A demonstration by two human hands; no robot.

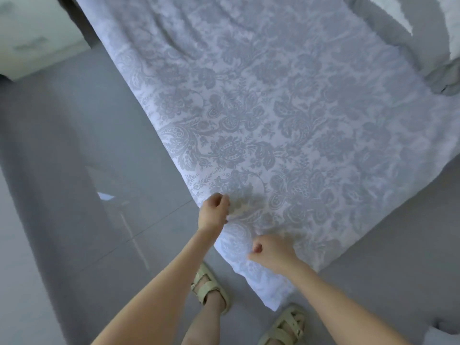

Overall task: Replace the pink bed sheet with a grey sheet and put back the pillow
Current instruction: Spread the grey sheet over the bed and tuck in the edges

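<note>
The grey sheet (273, 108), with its pale floral pattern, lies spread over the bed. At the bed's near corner my left hand (213, 213) has its fingers curled into the cloth on the left edge. My right hand (272, 252) grips a fold just beside it, fingers closed round the fabric. Below my hands the sheet's corner hangs toward the floor (74, 170), between my sandals (209, 287). A rumpled grey bundle (443, 80) sits at the bed's far right edge.

Left grip (214, 212) and right grip (272, 252) seemingly clenched.
</note>
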